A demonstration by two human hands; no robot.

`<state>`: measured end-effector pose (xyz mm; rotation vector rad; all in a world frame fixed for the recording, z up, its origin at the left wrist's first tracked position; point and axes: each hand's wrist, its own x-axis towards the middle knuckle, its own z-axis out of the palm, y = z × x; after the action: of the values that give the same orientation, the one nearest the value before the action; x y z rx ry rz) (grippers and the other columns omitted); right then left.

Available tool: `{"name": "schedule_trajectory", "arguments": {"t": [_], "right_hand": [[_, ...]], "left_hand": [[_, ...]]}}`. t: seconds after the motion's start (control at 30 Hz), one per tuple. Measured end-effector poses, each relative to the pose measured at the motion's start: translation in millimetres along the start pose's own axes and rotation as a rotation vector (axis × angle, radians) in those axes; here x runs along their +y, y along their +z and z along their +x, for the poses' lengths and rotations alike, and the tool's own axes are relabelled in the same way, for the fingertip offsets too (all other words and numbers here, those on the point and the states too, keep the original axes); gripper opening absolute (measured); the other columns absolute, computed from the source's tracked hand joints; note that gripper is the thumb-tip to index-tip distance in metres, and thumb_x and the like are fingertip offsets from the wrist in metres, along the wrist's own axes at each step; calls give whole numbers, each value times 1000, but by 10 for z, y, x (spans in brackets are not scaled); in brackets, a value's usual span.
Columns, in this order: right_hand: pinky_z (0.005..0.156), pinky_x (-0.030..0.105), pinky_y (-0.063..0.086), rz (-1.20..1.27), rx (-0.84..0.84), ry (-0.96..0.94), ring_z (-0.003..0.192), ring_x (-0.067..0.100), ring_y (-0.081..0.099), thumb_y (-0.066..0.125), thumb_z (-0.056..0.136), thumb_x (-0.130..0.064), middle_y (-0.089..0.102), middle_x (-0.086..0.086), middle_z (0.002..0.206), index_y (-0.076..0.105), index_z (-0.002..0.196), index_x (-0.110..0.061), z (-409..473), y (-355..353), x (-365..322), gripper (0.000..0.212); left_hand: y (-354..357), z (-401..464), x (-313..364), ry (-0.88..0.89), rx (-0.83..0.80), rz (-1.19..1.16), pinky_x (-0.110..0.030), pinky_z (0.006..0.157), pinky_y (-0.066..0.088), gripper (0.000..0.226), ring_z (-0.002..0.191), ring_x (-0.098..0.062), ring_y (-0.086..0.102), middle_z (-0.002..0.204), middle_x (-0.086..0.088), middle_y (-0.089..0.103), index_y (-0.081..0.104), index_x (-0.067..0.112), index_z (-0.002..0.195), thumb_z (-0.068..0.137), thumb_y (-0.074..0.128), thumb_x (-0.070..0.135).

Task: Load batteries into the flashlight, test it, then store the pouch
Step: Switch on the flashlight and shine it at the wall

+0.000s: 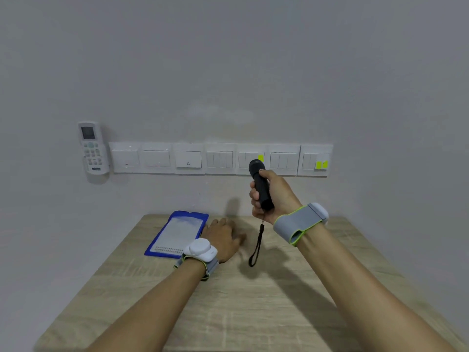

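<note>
The right hand's point(272, 194) fingers point(254, 196) hide the flashlight's point(260, 184) far side. Its lens faces away, perhaps lit. Left fingertips point(239, 237) blur.

Black flashlight point(260, 185) raised upright, lens toward the wall; blue pouch point(177, 233), seemingly flat, on table.

a light wooden table point(228, 313) stands against a plain grey wall point(228, 59). on the wall above it runs a row of 7 white switch plates point(220, 159), side by side; 1 carries a bell symbol point(188, 163), and yellow-green stickers point(321, 164) mark 2 plates toward the right end. just left of the row, a white air-conditioner remote point(91, 147) with a small screen sits upright in a wall holder point(97, 177).
</note>
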<state>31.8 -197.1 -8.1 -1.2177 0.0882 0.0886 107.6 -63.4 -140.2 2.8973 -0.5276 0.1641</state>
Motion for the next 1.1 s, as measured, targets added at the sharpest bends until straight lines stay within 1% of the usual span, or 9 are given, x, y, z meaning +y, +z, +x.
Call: {"name": "schedule_trajectory", "arguments": {"t": [0.07,0.17,0.23,0.4,0.6,0.73,0.83,0.97,1.1], "right_hand": [[35,14,25,-8,28,-14,29,13,32,39,95,-39,42,-1,38,46,70,-14,2,-45,2,37],[37,15,27,12,80,-37,31,14,34,40,94,-41,44,0,41,46,74,-14,26,-75,10,34],[39,17,29,18,106,-38,31,15,36,39,94,-41,46,1,42,47,77,-15,44,-81,5,33],[35,16,29,22,122,-41,33,15,34,38,94,-39,46,0,42,47,75,-14,53,-104,1,33],[35,16,30,-24,-14,137,36,13,37,37,92,-38,47,-2,48,52,73,-14,-56,-90,6,34],[36,15,33,-12,-29,197,39,13,40,35,94,-37,51,1,58,49,74,-15,-79,-87,24,33],[37,16,33,-20,-48,218,40,12,40,37,94,-38,52,-1,57,50,74,-15,-85,-83,36,33],[39,18,27,-101,-181,243,40,10,38,39,95,-40,48,-5,50,54,75,-15,-147,24,12,35],[40,19,24,-150,-265,256,40,9,38,40,95,-40,48,-5,49,56,76,-13,-194,165,13,37]], "left_hand": [[14,4,-7,-10,7,0,-46,103,35,52,121,-29,45,128,-7,53,51,18,124,92,33,55],[41,9,-11,-11,5,1,-47,106,33,56,126,-28,42,133,-7,50,48,18,131,94,31,56],[31,4,-10,-6,12,-4,-47,107,33,56,127,-29,41,134,-7,50,47,19,132,94,31,56],[38,10,-14,-9,5,-15,-42,105,33,55,127,-29,42,136,-8,49,47,18,134,95,32,53],[19,13,12,-21,30,5,-44,105,35,58,124,-28,44,132,-7,52,51,17,130,93,32,58],[13,-1,18,-25,37,-7,-43,104,36,53,121,-28,45,128,-8,55,54,17,122,93,34,57],[6,-10,27,-33,44,-13,-43,104,36,50,120,-27,45,126,-7,55,55,17,118,93,34,55],[-14,-42,57,-44,50,-24,-42,104,36,51,121,-28,45,128,-8,54,54,17,123,94,36,55],[-39,-46,67,-49,27,19,-44,110,32,54,134,-29,37,144,-7,45,44,18,138,96,32,50]]}}
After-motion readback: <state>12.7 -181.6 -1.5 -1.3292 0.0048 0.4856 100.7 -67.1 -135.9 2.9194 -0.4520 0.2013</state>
